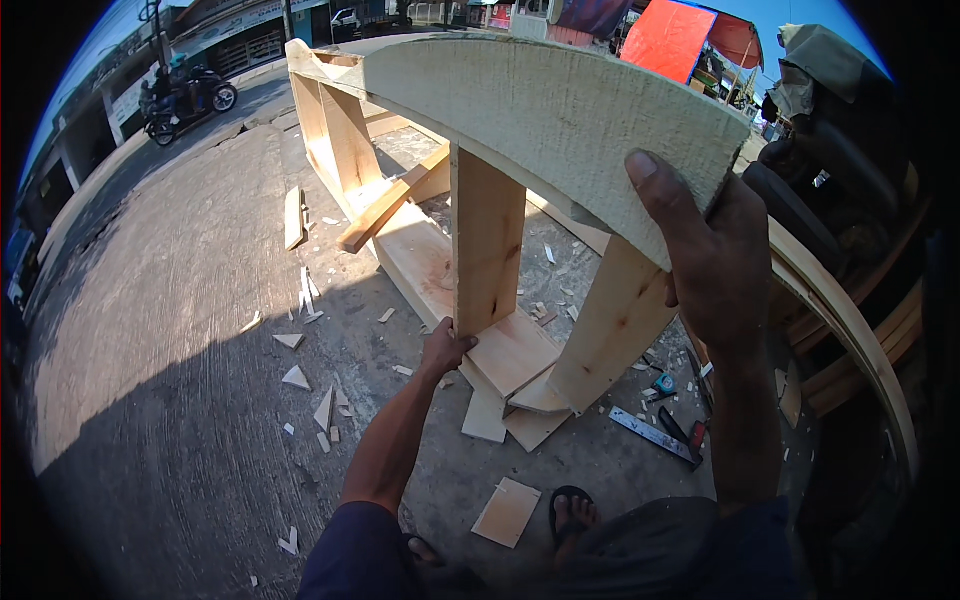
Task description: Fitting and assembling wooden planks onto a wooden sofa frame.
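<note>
1. Concrete ground (200, 270): seen beneath and around the wooden frame, sunlit to its far left, shaded on its near side.
2. Wooden frame (415, 265): found standing on the ground, taken as the landmark; built of pale boards, with a long lower board and uprights.
3. Curved board (500, 100): located along the top of the frame, its far end at the frame's far end, its near end to the right; sawn face rough.
4. Middle upright (487, 240): noted within the frame, its foot on the lower board.
5. Loose stick (395, 200): observed slanting across the frame's far half, one end projected past the left side.
6. Metal square (650, 435): recorded on the ground to the right of the frame's near end.
7. Right hand (715, 240): placed above the frame's near right side, clamped on the curved board's end, thumb on the rough face.
8. Left hand (445, 350): set at the frame's lower board, beside the upright's foot, thumb extended; the other fingers are partly hidden, and whether they are closed cannot be told.
9. Rectangular offcut (508, 512): found lying flat, just nearer than the frame.
10. Tape measure (664, 384): noted to the right of the frame, near the square.
11. Wood scraps (296, 378): scattered on both sides of the frame, several triangular.
</note>
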Demonstrator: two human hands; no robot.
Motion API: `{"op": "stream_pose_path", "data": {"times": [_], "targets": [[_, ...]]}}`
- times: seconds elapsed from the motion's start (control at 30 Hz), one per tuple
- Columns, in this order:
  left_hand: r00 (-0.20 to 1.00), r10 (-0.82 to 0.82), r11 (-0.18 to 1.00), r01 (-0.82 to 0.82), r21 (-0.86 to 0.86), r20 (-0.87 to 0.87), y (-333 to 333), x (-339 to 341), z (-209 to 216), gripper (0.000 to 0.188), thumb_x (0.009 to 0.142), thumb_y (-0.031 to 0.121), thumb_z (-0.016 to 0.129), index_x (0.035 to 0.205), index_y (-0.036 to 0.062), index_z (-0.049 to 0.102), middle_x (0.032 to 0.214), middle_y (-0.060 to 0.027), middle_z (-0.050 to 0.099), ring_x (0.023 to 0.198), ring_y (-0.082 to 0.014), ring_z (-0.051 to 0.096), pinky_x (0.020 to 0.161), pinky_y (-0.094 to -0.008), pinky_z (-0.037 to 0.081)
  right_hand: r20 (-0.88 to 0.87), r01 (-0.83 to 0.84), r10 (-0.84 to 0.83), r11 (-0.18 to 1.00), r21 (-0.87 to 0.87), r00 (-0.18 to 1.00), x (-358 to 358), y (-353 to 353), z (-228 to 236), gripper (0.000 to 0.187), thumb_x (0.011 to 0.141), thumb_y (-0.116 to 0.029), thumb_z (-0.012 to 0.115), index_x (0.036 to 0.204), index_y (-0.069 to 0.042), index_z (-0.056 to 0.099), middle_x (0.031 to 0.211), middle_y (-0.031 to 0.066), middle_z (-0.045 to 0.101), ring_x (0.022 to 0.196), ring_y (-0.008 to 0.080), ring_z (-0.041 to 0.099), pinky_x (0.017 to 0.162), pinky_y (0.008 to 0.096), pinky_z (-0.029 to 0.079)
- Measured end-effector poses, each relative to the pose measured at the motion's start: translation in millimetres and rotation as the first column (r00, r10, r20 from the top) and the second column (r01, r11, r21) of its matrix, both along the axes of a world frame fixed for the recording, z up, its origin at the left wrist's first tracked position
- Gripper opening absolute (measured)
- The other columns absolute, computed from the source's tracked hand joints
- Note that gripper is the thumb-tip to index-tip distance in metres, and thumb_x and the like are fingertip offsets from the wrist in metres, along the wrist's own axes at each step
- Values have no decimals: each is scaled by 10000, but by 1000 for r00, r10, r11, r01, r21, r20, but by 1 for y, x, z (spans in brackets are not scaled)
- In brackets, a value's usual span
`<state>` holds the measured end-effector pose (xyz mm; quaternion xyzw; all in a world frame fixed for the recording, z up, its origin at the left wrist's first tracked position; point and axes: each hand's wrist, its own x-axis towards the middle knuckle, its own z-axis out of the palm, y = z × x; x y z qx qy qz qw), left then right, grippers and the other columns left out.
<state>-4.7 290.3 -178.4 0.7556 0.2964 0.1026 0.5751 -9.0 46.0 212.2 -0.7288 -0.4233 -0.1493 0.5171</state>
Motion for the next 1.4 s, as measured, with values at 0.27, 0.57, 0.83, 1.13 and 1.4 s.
{"op": "stream_pose_path", "data": {"times": [0.27,0.57,0.83,1.13,1.4], "targets": [[998,-4,999,6,-33,57,-8,6,6,446,817,222,744,1178,47,550,733,-91,619,495,-140,542,453,-308,451,44,-38,38,999,1,998,5,-7,3,409,930,-358,629,1082,20,666,868,158,723,793,185,709,727,328,548],[996,-24,995,32,-98,84,-9,-2,6,409,855,161,696,1204,42,519,771,-103,611,481,-128,516,433,-282,439,192,-109,95,992,63,977,20,2,-4,301,879,-262,632,874,32,566,616,201,623,579,370,667,579,456,545],[989,-77,990,90,-105,128,-11,5,-4,396,877,146,661,1222,54,491,781,-101,597,470,-124,507,419,-270,440,234,-61,40,995,84,971,20,-5,-5,300,857,-229,646,909,45,535,595,234,613,573,384,667,560,464,550],[997,-65,989,71,-129,48,-3,8,-10,422,901,154,643,1249,83,416,842,-111,589,482,-125,524,406,-266,472,245,-9,-5,998,57,969,19,1,-9,363,881,-243,636,1060,26,470,596,187,605,521,372,642,512,469,530],[995,-44,991,55,-121,93,-3,-5,-1,473,875,178,695,1253,36,448,729,-98,582,476,-142,539,407,-277,430,299,-58,30,995,85,954,16,8,-10,330,875,-224,637,992,36,470,563,176,590,485,342,636,478,425,529]]}}
